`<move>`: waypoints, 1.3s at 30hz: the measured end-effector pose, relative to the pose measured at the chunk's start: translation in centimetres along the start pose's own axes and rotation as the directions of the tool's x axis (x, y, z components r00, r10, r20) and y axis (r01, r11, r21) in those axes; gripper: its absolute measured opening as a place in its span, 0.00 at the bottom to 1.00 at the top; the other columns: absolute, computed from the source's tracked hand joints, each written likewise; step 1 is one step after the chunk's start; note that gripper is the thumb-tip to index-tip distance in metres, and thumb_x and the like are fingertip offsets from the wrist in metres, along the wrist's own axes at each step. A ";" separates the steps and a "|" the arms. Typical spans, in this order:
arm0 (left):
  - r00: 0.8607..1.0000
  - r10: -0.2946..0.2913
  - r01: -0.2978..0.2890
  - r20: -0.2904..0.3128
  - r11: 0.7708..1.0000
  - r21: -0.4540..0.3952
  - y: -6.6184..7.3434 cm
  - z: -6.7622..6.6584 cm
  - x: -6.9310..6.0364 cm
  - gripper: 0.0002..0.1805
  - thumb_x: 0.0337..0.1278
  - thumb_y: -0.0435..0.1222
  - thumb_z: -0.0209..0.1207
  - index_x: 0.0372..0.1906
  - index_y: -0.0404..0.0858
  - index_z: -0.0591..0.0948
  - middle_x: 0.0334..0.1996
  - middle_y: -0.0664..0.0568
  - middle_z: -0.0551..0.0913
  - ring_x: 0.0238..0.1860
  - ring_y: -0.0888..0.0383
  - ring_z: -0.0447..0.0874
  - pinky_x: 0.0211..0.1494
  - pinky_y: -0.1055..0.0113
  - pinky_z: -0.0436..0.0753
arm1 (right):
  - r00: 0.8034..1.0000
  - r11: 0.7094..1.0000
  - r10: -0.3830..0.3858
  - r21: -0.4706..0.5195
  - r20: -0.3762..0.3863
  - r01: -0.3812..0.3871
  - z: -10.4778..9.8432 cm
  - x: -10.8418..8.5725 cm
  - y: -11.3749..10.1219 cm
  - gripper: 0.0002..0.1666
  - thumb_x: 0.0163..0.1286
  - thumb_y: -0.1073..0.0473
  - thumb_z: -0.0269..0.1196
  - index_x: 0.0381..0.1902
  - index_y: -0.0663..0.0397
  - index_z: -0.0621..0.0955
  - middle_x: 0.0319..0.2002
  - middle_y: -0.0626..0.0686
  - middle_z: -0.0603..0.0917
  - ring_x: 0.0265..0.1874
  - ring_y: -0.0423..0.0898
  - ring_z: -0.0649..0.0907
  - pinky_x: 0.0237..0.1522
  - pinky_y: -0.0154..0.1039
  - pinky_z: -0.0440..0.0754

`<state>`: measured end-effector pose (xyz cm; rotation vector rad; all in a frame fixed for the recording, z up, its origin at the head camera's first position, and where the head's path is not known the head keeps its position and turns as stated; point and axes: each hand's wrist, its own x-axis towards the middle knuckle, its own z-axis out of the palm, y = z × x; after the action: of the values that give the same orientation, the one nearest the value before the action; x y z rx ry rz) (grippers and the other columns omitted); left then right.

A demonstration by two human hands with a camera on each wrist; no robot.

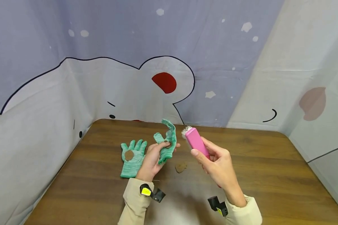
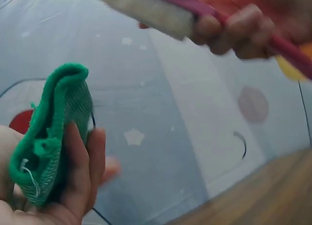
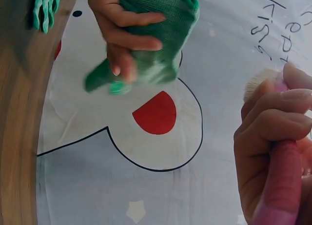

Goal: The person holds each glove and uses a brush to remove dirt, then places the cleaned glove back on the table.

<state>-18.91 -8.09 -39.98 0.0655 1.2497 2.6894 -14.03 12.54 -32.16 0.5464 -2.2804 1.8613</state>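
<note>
A green knitted glove [image 1: 170, 143] is gripped in my left hand [image 1: 152, 158], raised above the table with its fingers bending upward. In the left wrist view the glove's open cuff [image 2: 68, 71] faces the camera, with a loose white thread at it. My right hand [image 1: 218, 164] holds a pink brush [image 1: 196, 141] by its handle, its white bristles [image 1: 186, 131] turned toward the glove but apart from it. From the right wrist view, the fingers wrap around the pink handle [image 3: 282, 186]. A second green glove [image 1: 131, 162] lies flat on the table, a round brown patch [image 1: 129, 155] on its palm.
On the wooden table [image 1: 270, 168], a small irregular brown piece [image 1: 181, 167] lies between the two hands. A printed cloth [image 1: 124, 90] hangs behind and beside the table. Each wrist carries a black camera mount [image 1: 157, 194].
</note>
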 end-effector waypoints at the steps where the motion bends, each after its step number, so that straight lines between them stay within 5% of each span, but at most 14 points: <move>1: 0.999 0.004 -0.002 -0.041 0.999 0.043 0.0 0.1 0.0 0.11 0.63 0.34 0.51 0.40 0.29 0.78 0.33 0.46 0.85 0.31 0.59 0.83 0.30 0.73 0.80 | 1.000 1.000 0.001 -0.002 0.002 -0.001 0.0 0.0 0.0 0.27 0.57 0.62 0.67 0.56 0.51 0.76 0.25 0.56 0.78 0.11 0.43 0.73 0.09 0.37 0.72; 6: 0.989 0.060 -0.038 -0.138 0.987 0.154 0.0 0.6 -0.1 0.07 0.59 0.32 0.54 0.28 0.32 0.72 0.22 0.50 0.77 0.23 0.60 0.79 0.31 0.70 0.79 | 1.000 1.000 0.012 -0.006 0.015 -0.012 0.1 -0.1 0.0 0.27 0.57 0.61 0.67 0.56 0.50 0.77 0.25 0.55 0.79 0.11 0.42 0.73 0.09 0.37 0.72; 17: 0.985 0.165 -0.170 0.054 0.979 0.114 0.1 1.8 -0.6 0.06 0.60 0.31 0.54 0.31 0.31 0.73 0.25 0.50 0.78 0.30 0.60 0.79 0.37 0.69 0.79 | 0.993 0.996 0.089 0.017 0.077 -0.091 1.0 0.1 -0.5 0.26 0.58 0.62 0.66 0.56 0.53 0.76 0.24 0.55 0.76 0.10 0.40 0.70 0.09 0.34 0.70; 21: 0.974 0.209 -0.218 0.085 0.970 0.108 0.2 2.7 -0.9 0.07 0.61 0.29 0.51 0.28 0.33 0.76 0.28 0.51 0.78 0.39 0.59 0.74 0.47 0.69 0.74 | 0.989 0.993 0.113 0.024 0.098 -0.116 1.8 0.0 -1.4 0.25 0.60 0.62 0.64 0.56 0.58 0.75 0.23 0.55 0.76 0.10 0.39 0.69 0.10 0.32 0.69; 27: 0.973 0.211 -0.216 0.099 0.975 0.045 0.3 3.6 -1.2 0.19 0.66 0.31 0.40 0.25 0.38 0.80 0.36 0.53 0.74 0.54 0.60 0.64 0.60 0.68 0.61 | 0.985 0.990 0.142 -0.005 0.095 -0.142 2.8 -0.2 -1.6 0.26 0.59 0.60 0.65 0.56 0.56 0.75 0.21 0.54 0.75 0.10 0.39 0.69 0.10 0.32 0.69; 33: 0.978 0.188 -0.188 0.096 0.982 -0.008 0.2 4.2 -1.2 0.18 0.71 0.36 0.40 0.38 0.36 0.81 0.46 0.50 0.76 0.57 0.58 0.67 0.62 0.66 0.66 | 0.998 0.984 0.057 -0.168 -0.008 -0.058 3.3 0.1 0.5 0.27 0.56 0.52 0.68 0.54 0.51 0.78 0.32 0.51 0.83 0.20 0.42 0.76 0.20 0.34 0.75; 39: 0.968 0.248 -0.250 0.035 0.968 0.041 0.1 4.8 -1.3 0.17 0.70 0.41 0.43 0.35 0.37 0.80 0.42 0.51 0.76 0.51 0.59 0.70 0.58 0.68 0.68 | 0.996 0.967 -0.026 -0.255 -0.081 0.004 3.3 0.5 2.7 0.31 0.53 0.46 0.69 0.55 0.48 0.78 0.40 0.51 0.85 0.28 0.40 0.79 0.28 0.32 0.78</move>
<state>-17.09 -4.78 -36.75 0.2853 1.3772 2.8558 -15.14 9.69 -35.16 0.4372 -2.4006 1.5199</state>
